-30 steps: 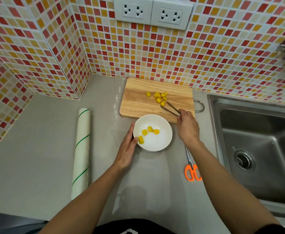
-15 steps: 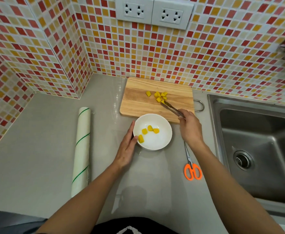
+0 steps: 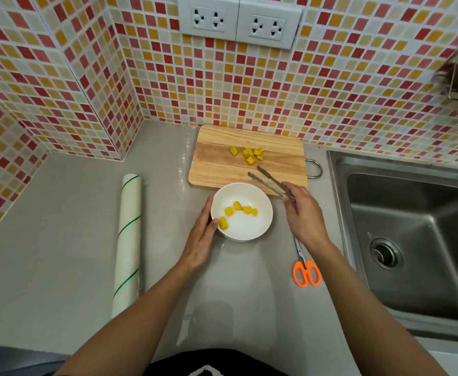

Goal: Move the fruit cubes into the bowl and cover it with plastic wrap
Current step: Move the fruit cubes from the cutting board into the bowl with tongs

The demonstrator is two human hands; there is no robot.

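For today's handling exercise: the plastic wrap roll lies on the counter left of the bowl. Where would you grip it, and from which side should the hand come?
Grip the plastic wrap roll around its middle, coming down from above with the left hand, which is nearer. It is a long cylinder lying flat, pointing away from the person, so fingers can probably curl across its width from either side; a mid-length hold should keep it balanced.

Head view, looking steeply down, close over counter [image 3: 59, 240]

Left hand [image 3: 202, 240] flat; right hand [image 3: 302, 217] pinching.
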